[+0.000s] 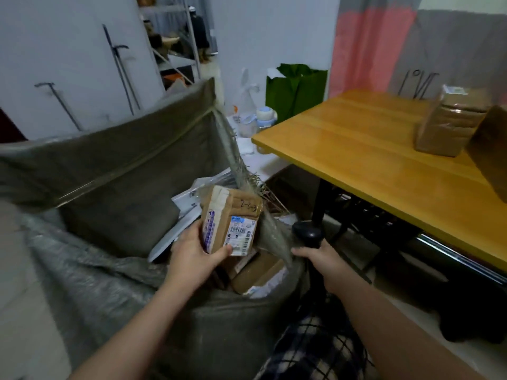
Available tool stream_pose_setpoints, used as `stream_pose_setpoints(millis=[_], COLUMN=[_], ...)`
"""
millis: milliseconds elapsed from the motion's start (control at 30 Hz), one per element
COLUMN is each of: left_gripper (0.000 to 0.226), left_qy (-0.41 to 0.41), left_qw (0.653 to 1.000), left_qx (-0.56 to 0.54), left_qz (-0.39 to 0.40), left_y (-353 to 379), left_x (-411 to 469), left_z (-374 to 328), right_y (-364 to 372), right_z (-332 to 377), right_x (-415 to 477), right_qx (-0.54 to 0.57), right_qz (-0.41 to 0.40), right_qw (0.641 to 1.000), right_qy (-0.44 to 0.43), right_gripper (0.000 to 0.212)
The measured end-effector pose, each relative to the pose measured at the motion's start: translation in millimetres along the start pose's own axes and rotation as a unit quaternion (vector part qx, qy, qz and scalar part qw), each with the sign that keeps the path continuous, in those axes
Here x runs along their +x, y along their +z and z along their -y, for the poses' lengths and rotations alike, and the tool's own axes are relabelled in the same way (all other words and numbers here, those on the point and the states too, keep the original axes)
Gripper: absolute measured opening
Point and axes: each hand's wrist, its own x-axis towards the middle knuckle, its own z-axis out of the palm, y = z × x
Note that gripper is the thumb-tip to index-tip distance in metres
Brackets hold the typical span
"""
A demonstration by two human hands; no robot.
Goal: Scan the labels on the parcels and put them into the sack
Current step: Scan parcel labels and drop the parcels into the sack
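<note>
My left hand (192,252) grips a small brown cardboard parcel (233,212) with a white barcode label, held over the open mouth of the big grey woven sack (109,171). "2-3-3" is handwritten on its top. My right hand (322,259) grips a black handheld scanner (307,233) just right of the sack's rim, its head close to the parcel. Inside the sack lie more brown boxes (258,272) and white mailers (183,207).
A yellow wooden table (370,149) on black legs stands at the right with two brown taped parcels (450,124) on its far end. A green bag (295,90) and small bottles sit by the wall behind. Checked fabric covers my lap below.
</note>
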Motion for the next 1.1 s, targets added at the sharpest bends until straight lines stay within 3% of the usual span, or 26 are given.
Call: stream_pose_setpoints(millis=[100, 167, 233, 300, 433, 633, 933, 1100], left_gripper=[0.081, 0.08, 0.084, 0.087, 0.087, 0.098, 0.1, 0.097], left_qy=[0.022, 0.031, 0.03, 0.02, -0.016, 0.036, 0.038, 0.06], left_qw=[1.0, 0.998, 0.996, 0.994, 0.996, 0.991, 0.986, 0.974], left_qx=[0.013, 0.035, 0.057, 0.086, 0.087, 0.12, 0.159, 0.216], left_qz=[-0.008, -0.033, -0.055, -0.066, -0.032, 0.036, 0.027, 0.026], left_y=[-5.9, -10.5, -19.8, -31.4, -40.1, -4.7, 4.7, -7.6], left_x=[1.8, 2.6, 5.0, 8.9, 3.0, -6.5, 6.0, 18.0], left_z=[10.3, 13.3, 15.8, 19.7, 18.8, 5.8, 23.6, 11.0], right_y=[12.7, 21.9, 30.9, 37.0, 31.4, 23.8, 35.0, 41.2], right_z=[-18.2, -21.1, -16.6, -9.6, -9.8, -34.9, -53.0, -12.9], right_x=[17.2, 20.1, 19.6, 15.0, -1.6, 9.9, 40.8, 14.4], right_qx=[-0.041, -0.062, -0.068, -0.059, -0.045, -0.053, -0.207, -0.114], right_qz=[-0.008, -0.021, -0.065, -0.1, -0.092, -0.085, -0.177, -0.138], right_qw=[0.998, 0.996, 0.994, 0.993, 0.994, 0.995, 0.962, 0.98], right_qy=[0.045, 0.056, 0.05, 0.017, -0.028, -0.005, 0.011, -0.087], right_gripper=[0.062, 0.047, 0.027, 0.021, 0.047, 0.067, 0.069, 0.065])
